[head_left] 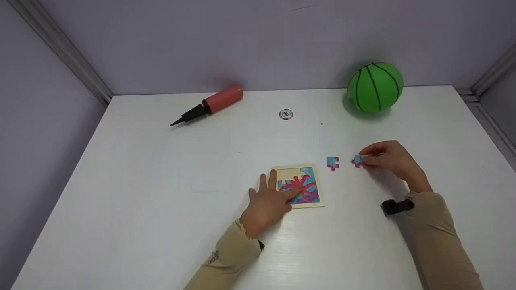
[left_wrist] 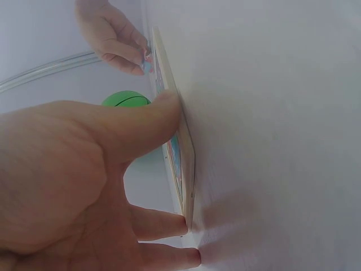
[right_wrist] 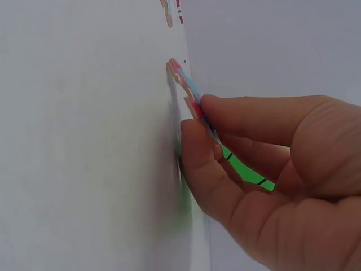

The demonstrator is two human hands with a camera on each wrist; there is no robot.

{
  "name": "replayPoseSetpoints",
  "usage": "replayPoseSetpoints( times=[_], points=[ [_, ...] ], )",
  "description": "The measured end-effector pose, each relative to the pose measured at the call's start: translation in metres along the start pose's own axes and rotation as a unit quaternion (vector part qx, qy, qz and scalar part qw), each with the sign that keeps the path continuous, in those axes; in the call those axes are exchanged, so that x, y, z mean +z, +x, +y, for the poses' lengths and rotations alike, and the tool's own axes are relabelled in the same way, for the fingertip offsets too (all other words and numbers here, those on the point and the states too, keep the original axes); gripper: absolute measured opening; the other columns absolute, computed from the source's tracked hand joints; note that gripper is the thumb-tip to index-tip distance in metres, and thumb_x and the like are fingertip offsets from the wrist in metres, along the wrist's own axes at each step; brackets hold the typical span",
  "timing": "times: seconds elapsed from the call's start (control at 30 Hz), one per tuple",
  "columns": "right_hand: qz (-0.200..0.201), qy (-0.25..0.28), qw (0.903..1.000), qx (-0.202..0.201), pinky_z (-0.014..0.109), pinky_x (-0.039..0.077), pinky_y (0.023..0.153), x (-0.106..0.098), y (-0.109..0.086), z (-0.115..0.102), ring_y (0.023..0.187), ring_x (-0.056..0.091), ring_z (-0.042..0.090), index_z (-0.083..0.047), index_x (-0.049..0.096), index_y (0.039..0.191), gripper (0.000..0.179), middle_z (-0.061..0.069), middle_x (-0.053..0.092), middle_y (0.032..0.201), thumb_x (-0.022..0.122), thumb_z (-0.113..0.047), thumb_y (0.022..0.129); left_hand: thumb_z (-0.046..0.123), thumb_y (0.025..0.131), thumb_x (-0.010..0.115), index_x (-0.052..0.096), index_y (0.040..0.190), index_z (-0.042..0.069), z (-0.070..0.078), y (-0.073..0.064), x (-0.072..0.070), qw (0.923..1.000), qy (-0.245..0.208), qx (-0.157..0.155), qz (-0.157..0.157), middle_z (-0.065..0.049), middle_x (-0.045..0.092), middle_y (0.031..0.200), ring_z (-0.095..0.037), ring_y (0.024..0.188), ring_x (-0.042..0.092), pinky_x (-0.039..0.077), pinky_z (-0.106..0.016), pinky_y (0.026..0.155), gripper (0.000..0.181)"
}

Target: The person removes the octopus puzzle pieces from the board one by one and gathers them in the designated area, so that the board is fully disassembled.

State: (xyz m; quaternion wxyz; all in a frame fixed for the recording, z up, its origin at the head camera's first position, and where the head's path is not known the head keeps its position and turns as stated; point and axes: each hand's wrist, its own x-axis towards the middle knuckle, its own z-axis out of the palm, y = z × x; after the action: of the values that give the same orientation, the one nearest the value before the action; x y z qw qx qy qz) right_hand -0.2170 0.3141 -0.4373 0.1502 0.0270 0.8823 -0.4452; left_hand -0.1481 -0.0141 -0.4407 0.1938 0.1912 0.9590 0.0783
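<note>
My left hand (head_left: pixel 267 204) rests with spread, straight fingers on the left side of a small wooden jigsaw board (head_left: pixel 321 189). Its picture, a pink octopus on blue, is partly filled in, with bare wood at the upper left. The left wrist view has the thumb (left_wrist: pixel 149 121) across the board's edge and two fingertips by its corner. To the right, my right hand (head_left: pixel 397 163) pinches a blue and pink jigsaw piece (right_wrist: pixel 192 90) between thumb and finger, tilted close over the table. Another jigsaw piece (head_left: pixel 332 162) lies between the board and that hand.
At the back right of the white table (head_left: pixel 161 209) sits a green ball (head_left: pixel 375 88) with black lines. A red and black hand pump (head_left: pixel 221 100) lies at the back left. Between them is a round chip (head_left: pixel 286 114). Walls enclose the table's back and sides.
</note>
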Motion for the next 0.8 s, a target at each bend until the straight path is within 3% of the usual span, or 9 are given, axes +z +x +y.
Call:
replayPoseSetpoints(
  times=[0.43,0.8],
  points=[
    [0.043,-0.068,0.9964,0.028,0.026,0.047,0.064,0.0002,0.0009,-0.0009,0.075,0.056,0.016,0.0,0.066,0.113,0.032,0.007,0.062,0.095,0.067,-0.021,0.089,0.035,0.094,0.06,0.036,0.145,0.047,0.0003,0.0009,-0.0003,1.0,0.001,-0.001,-0.001,-0.02,0.013,0.157,-0.043,0.141,0.018,0.035,-0.062,0.096,0.057],
    [0.053,-0.101,0.9933,0.018,0.028,0.045,0.065,0.0008,0.0025,0.0022,0.079,0.052,0.02,-0.001,0.067,0.11,0.028,0.011,0.061,0.1,0.065,-0.018,0.088,0.032,0.094,0.061,0.041,0.141,0.05,0.0005,-0.001,0.0015,0.9999,0.001,0.004,0.01,-0.022,0.015,0.156,-0.045,0.14,0.018,0.035,-0.064,0.095,0.054]
  ],
)
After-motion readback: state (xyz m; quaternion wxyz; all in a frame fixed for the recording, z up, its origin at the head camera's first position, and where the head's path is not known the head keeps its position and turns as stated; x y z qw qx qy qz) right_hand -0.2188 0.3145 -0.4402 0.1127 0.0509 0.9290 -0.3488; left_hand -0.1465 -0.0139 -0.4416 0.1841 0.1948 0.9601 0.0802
